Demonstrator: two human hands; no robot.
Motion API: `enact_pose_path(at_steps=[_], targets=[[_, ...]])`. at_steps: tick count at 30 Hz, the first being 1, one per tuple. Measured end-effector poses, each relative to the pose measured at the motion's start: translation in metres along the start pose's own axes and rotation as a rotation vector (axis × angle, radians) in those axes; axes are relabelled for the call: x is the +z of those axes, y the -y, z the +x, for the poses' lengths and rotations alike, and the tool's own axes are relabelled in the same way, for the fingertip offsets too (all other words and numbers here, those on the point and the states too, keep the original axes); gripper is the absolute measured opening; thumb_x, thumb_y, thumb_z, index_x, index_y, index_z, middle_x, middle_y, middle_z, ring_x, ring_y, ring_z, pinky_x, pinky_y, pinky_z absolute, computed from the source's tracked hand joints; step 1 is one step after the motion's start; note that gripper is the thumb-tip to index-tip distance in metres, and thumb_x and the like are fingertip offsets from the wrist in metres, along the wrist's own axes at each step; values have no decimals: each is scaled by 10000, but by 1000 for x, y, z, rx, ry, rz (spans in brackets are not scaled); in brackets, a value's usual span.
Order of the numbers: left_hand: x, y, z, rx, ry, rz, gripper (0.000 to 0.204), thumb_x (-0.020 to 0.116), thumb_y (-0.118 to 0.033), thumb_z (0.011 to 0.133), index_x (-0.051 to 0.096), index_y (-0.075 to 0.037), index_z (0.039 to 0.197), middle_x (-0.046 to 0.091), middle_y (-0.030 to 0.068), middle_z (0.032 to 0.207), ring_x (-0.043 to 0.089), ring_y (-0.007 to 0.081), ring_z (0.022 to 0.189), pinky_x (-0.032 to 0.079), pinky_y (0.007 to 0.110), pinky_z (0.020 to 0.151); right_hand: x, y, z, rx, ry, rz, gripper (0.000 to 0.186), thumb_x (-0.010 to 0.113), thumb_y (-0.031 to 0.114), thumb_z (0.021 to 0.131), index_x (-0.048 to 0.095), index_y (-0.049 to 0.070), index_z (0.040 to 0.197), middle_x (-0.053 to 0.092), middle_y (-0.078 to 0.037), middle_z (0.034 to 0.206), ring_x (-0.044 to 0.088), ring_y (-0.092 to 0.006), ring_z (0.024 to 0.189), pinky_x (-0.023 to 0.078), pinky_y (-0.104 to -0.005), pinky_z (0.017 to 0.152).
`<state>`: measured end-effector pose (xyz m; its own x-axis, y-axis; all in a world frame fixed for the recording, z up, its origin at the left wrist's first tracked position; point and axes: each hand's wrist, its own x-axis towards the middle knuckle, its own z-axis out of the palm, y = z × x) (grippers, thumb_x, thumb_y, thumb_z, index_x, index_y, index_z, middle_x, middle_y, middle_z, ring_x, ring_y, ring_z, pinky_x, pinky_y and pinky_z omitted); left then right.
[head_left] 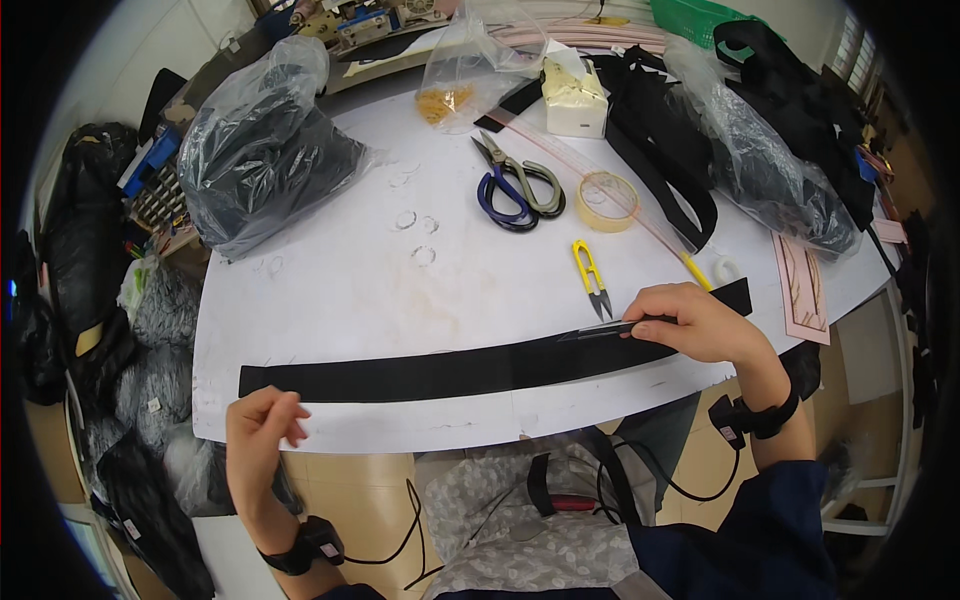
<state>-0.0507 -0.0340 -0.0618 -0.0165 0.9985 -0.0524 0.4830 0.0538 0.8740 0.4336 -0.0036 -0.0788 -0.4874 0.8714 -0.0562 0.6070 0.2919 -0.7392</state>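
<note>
A long black fabric strip (430,377) lies across the near part of the white table, its right end angled up. My right hand (690,322) pinches a slim dark pair of tweezers (600,330), points toward the left, over the strip's right portion. By the strip's left end is my left hand (262,430), loosely curled with fingers somewhat apart and nothing visible in it; whether it touches the fabric is hard to tell. Yellow thread snips (590,275) rest just beyond the tweezers. Farther back lie large scissors (520,185) with blue and grey handles.
A tape roll (607,202) and a clear ruler (570,160) lie beyond the snips. Behind them are a tissue pack (575,100) and more black strips (655,130). Plastic bags of dark material stand left (265,160) and right (780,180). A pink card (800,290) lies at the right edge.
</note>
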Motion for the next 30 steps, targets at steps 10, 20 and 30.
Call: enact_pose_path(at_steps=[10, 20, 30], targets=[[153, -32, 11, 567, 206, 496, 509, 746, -45, 777, 612, -4, 1267, 569, 168, 1340, 534, 344, 1223, 432, 405, 1010, 13, -2, -62, 76, -593, 583, 171, 535, 112, 986, 619, -23, 1050, 625, -60, 770, 568, -110, 669, 456, -221, 605], [172, -31, -6, 523, 271, 451, 550, 796, -36, 708, 627, -19, 1231, 564, 147, 1175, 535, 334, 1101, 433, 406, 933, 98, 22, -103, 374, -251, 1083, 267, 512, 202, 1038, 609, -13, 1162, 483, 25, 633, 405, -34, 540, 306, -195, 487], [174, -26, -12, 544, 288, 368, 547, 793, -26, 708, 614, -24, 1225, 556, 133, 1150, 526, 331, 1073, 429, 422, 899, 127, 34, -54, 376, -274, 555, 333, 546, 136, 1010, 587, 65, 1333, 543, 19, 647, 499, -52, 588, 423, -217, 560]])
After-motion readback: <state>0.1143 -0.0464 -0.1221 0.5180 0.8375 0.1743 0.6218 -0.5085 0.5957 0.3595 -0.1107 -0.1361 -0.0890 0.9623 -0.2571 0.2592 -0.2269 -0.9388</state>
